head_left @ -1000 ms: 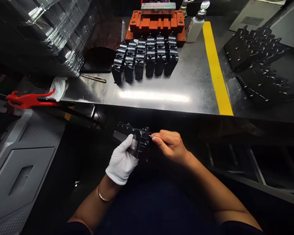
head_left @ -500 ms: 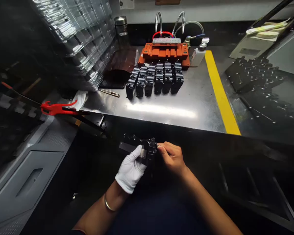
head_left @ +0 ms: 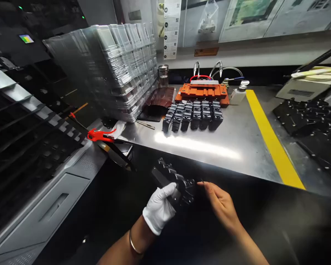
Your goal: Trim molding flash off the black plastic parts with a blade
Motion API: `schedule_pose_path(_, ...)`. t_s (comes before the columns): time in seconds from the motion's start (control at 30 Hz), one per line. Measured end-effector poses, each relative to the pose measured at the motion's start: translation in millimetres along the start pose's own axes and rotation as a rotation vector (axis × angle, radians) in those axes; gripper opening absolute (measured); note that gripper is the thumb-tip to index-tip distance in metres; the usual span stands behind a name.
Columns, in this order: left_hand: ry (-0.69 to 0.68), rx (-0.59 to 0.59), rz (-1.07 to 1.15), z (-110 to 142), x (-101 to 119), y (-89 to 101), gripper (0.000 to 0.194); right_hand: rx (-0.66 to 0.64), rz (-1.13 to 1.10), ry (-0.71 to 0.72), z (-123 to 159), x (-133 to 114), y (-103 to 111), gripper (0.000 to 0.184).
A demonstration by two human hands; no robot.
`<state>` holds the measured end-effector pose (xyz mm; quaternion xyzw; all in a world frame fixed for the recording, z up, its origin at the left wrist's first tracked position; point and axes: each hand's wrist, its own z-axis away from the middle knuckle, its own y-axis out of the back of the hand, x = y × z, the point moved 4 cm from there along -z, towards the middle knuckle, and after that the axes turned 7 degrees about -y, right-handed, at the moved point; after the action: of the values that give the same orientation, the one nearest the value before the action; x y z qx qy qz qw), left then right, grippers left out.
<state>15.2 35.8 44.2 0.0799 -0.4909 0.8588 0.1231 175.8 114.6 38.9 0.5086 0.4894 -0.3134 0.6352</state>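
Note:
My left hand point(head_left: 159, 208), in a white glove, is closed round a black moulded plastic part point(head_left: 172, 179) held below the front edge of the steel table point(head_left: 209, 147). My bare right hand point(head_left: 219, 201) is just right of the part, its fingertips pinched together at the part's right end. A thin dark tip shows at the fingertips, too small to name. Both hands are over my dark lap.
On the table stand several rows of black parts point(head_left: 193, 116) before an orange fixture point(head_left: 201, 92), a white bottle point(head_left: 238, 95), tweezers point(head_left: 145, 124), and a tall stack of clear trays point(head_left: 113, 66). A yellow stripe point(head_left: 273, 141) runs down the table; black trays point(head_left: 311, 117) lie right. Red-handled tool point(head_left: 100, 135) at left.
The view has tilted upward, showing the wall and the tray stack. My hands stay together on the black part, which has turned more to the left and upward.

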Motion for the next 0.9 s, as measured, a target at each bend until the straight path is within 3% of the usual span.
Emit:
schedule_pose_path(0.13, -0.281, 0.129, -0.218, 3, 14, 8.4, 0.025, -0.132, -0.013, 0.058, 13, -36, -6, 0.036)
schedule_pose_path(0.2, -0.428, 0.125, -0.375, 8, 19, 10.4, 0.029, -0.180, -0.021, 0.002, 17, -42, -8, 0.033)
schedule_pose_path(0.3, -0.537, 0.090, -0.548, 14, 21, 11.0, 0.033, -0.259, -0.058, -0.074, 21, -43, -12, 0.034)
schedule_pose_path(0.5, -0.624, 0.047, -0.651, 16, 21, 10.0, 0.052, -0.357, -0.108, -0.134, 21, -41, -13, 0.035)
schedule_pose_path(0.7, -0.628, 0.028, -0.754, 12, 22, 23.2, 0.053, -0.410, -0.207, -0.229, 18, -36, -11, 0.035)
schedule_pose_path(0.8, -0.607, 0.031, -0.723, 11, 18, 25.8, 0.053, -0.360, -0.219, -0.209, 16, -30, -12, 0.035)
schedule_pose_path(0.9, -0.546, 0.058, -0.610, 10, 12, 21.0, 0.047, -0.192, -0.107, -0.045, 13, -27, -13, 0.031)
